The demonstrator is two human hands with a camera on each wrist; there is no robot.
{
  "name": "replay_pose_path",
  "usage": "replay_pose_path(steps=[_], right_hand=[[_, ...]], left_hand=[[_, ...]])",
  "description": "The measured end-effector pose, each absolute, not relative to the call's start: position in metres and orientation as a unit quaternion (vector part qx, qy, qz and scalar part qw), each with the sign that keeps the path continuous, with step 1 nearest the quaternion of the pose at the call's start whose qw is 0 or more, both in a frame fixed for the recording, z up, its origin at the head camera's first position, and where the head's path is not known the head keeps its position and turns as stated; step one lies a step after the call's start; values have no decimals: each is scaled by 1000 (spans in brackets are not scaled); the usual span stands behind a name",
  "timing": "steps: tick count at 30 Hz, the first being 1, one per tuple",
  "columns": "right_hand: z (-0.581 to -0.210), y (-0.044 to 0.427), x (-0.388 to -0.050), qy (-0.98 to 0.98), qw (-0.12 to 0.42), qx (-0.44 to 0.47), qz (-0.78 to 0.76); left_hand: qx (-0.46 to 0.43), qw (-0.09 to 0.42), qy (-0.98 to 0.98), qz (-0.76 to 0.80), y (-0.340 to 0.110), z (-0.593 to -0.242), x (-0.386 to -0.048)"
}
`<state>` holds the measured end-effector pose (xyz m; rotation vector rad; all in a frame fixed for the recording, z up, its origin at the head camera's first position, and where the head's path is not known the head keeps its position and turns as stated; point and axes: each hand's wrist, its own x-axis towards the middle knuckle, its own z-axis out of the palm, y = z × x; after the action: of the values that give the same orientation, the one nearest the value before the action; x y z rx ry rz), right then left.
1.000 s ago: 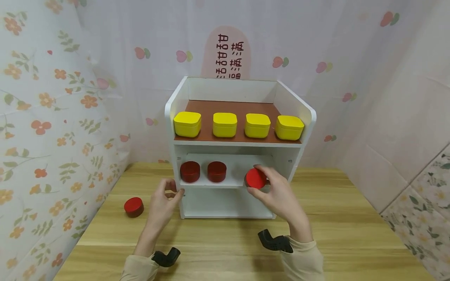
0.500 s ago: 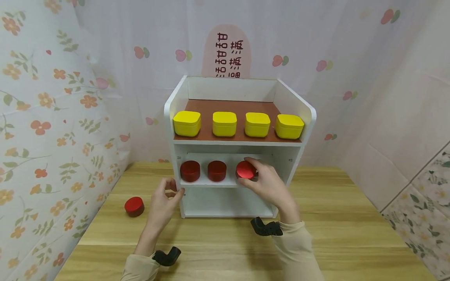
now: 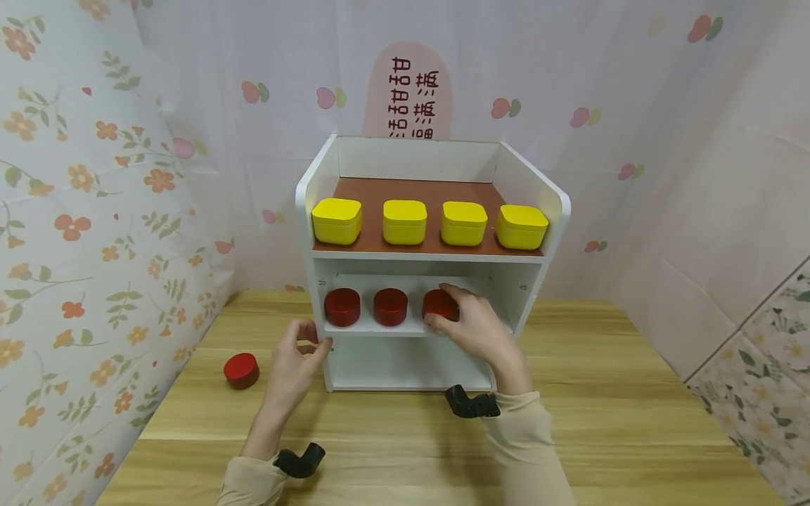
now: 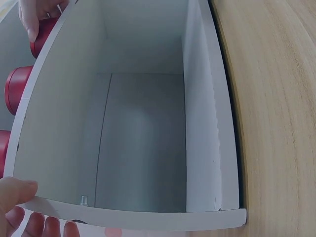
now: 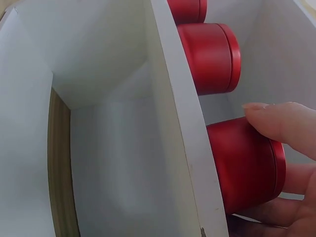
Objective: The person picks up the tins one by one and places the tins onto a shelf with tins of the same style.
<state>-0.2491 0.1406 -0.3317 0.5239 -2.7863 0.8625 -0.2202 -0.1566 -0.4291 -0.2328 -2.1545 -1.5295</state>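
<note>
My right hand (image 3: 479, 327) holds a red round tin (image 5: 244, 165) on the middle level of a small white shelf unit (image 3: 411, 258). In the right wrist view the thumb lies on one side of the tin and fingers curl round the other. To its left on that level stand a second tin (image 3: 390, 308) and a third tin (image 3: 342, 308), both upright. My left hand (image 3: 296, 362) grips the unit's left side panel (image 4: 148, 219), thumb on the front edge and fingers on the outer face.
A row of several yellow square boxes (image 3: 405, 223) sits on the unit's brown top (image 3: 411, 190). Another red tin (image 3: 241, 371) lies on the wooden table (image 3: 392, 450) at left. A patterned curtain (image 3: 253, 140) hangs behind.
My right hand has carried the red tin left and inward onto the middle level, where the tin has gone from tilted to upright. My left hand stays at the side panel.
</note>
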Motion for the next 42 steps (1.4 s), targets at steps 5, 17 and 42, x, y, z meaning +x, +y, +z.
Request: replay_pose_path(steps=[5, 17, 42], right_hand=[[-332, 141, -250, -939, 80, 171, 287], [-331, 139, -252, -942, 65, 165, 285], [-321, 147, -232, -920, 151, 197, 304]], left_hand=[[-85, 243, -787, -561, -157, -429, -220], [-88, 246, -787, -559, -158, -429, -219], [-72, 234, -800, -548, -150, -412, -210]])
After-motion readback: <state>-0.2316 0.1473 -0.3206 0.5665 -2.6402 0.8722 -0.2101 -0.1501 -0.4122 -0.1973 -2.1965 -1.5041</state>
